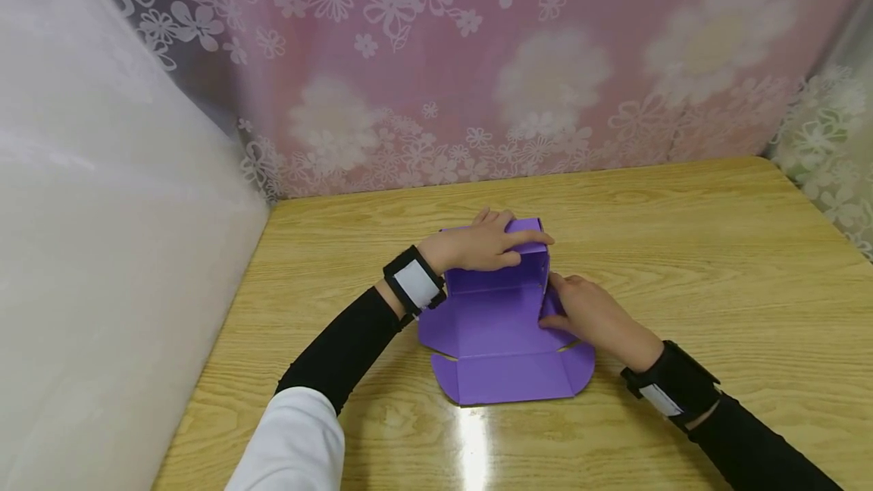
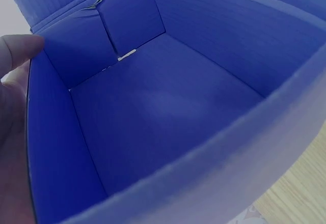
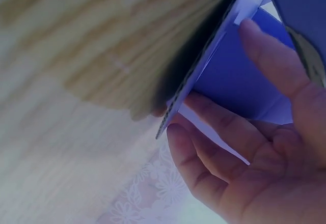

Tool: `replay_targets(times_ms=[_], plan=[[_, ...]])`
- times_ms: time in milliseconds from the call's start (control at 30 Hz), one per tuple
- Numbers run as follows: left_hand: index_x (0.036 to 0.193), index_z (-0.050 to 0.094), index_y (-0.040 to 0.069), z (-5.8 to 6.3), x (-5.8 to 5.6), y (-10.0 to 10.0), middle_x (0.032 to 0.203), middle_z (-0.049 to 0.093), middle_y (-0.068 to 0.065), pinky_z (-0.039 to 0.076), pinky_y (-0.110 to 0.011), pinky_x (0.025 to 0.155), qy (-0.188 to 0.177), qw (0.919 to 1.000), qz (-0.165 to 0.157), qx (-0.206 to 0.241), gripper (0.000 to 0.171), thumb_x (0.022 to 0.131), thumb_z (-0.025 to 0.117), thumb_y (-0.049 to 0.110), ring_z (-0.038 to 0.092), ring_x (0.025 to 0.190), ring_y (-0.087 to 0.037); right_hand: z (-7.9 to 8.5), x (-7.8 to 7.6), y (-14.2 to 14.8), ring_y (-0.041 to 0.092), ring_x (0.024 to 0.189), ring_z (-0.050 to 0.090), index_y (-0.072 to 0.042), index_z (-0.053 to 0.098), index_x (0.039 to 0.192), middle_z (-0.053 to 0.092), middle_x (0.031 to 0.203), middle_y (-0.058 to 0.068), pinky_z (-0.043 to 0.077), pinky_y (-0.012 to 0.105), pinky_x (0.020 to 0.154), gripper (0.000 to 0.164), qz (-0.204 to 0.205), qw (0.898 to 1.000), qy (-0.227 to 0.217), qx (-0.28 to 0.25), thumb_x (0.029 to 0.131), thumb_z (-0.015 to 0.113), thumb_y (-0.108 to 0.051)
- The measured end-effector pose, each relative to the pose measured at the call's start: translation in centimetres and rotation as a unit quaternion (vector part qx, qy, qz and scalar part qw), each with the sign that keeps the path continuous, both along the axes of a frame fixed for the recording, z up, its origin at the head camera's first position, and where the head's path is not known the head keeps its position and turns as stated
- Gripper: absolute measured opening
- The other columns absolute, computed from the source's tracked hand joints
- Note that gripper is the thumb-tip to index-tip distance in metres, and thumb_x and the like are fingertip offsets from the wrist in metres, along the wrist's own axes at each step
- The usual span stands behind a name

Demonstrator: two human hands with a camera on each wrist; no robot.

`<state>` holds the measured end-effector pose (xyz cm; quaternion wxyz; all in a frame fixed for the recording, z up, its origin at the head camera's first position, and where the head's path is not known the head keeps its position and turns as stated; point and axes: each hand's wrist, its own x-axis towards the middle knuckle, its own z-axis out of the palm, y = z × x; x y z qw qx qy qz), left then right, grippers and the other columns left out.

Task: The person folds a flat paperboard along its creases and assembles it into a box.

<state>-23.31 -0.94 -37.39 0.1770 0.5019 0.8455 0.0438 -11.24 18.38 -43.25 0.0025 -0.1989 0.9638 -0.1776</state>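
Note:
A partly folded purple cardboard box (image 1: 498, 313) lies on the table, its back part raised and its front panel flat. My left hand (image 1: 480, 245) holds the raised back part from above, index finger stretched across the top. In the left wrist view, fingers (image 2: 23, 53) lap over one wall's edge beside the box interior (image 2: 168, 102). At the right side my right hand (image 1: 593, 317) holds the side wall, thumb toward the front and fingers behind. In the right wrist view, fingertips (image 3: 178, 132) touch a cardboard panel (image 3: 198, 61) seen nearly edge-on; the thumb stands apart.
The wooden table (image 1: 682, 248) extends around the box. Behind it hangs a pink flowered curtain (image 1: 436, 82), and a white sheet (image 1: 116, 211) borders the left side. Rounded flaps (image 1: 446, 377) spread at the box's front corners.

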Motion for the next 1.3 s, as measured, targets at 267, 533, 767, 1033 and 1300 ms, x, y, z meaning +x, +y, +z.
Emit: replay_targets(times_ms=[267, 533, 767, 1033, 1300], plan=[[0.159, 0.024, 0.041, 0.3, -0.1, -0.1, 0.141, 0.039, -0.016, 0.017, -0.051, 0.12, 0.001, 0.9999, 0.0, -0.013, 0.065, 0.104, 0.052, 0.02, 0.038, 0.125, -0.026, 0.0, -1.1, 0.1, 0.035, 0.079, 0.07, 0.009, 0.063, 0.113, 0.072, 0.089, 0.019, 0.056, 0.045, 0.067, 0.034, -0.003, 0.999, 0.034, -0.031, 0.09, 0.074, -0.014], [0.16, 0.021, 0.039, 0.5, -0.4, -0.2, 0.135, 0.043, -0.012, 0.026, -0.045, 0.109, 0.008, 0.9995, -0.024, -0.02, 0.088, 0.092, 0.061, -0.001, 0.04, 0.116, -0.021, 0.7, -2.4, 0.0, 0.027, 0.064, 0.066, 0.007, 0.066, 0.1, 0.07, 0.085, 0.017, 0.053, 0.04, 0.058, 0.026, -0.037, 0.997, 0.044, -0.053, 0.09, 0.075, -0.015], [0.16, 0.019, 0.04, 0.7, -0.1, -0.2, 0.135, 0.041, -0.013, 0.029, -0.046, 0.109, 0.024, 0.9987, -0.026, -0.037, 0.093, 0.09, 0.064, -0.001, 0.04, 0.109, -0.025, 1.0, -3.1, -0.4, 0.025, 0.061, 0.066, 0.007, 0.069, 0.094, 0.072, 0.081, 0.017, 0.053, 0.039, 0.056, 0.024, -0.043, 0.996, 0.056, -0.051, 0.088, 0.077, -0.015], [0.16, 0.019, 0.039, 1.0, -0.1, 0.1, 0.135, 0.042, -0.014, 0.029, -0.047, 0.111, 0.024, 0.9984, -0.025, -0.043, 0.089, 0.092, 0.061, -0.002, 0.04, 0.114, -0.023, 1.3, -3.2, -0.4, 0.028, 0.061, 0.067, 0.008, 0.071, 0.094, 0.073, 0.081, 0.019, 0.054, 0.038, 0.055, 0.026, -0.05, 0.996, 0.055, -0.039, 0.088, 0.077, -0.016], [0.16, 0.018, 0.038, 0.8, -0.3, 0.0, 0.135, 0.043, -0.013, 0.025, -0.049, 0.114, 0.015, 0.9985, -0.025, -0.046, 0.084, 0.096, 0.056, -0.001, 0.041, 0.116, -0.022, 1.3, -3.2, -0.6, 0.023, 0.056, 0.064, 0.006, 0.07, 0.091, 0.072, 0.076, 0.015, 0.051, 0.034, 0.051, 0.024, -0.047, 0.997, 0.059, -0.035, 0.088, 0.077, -0.016]])
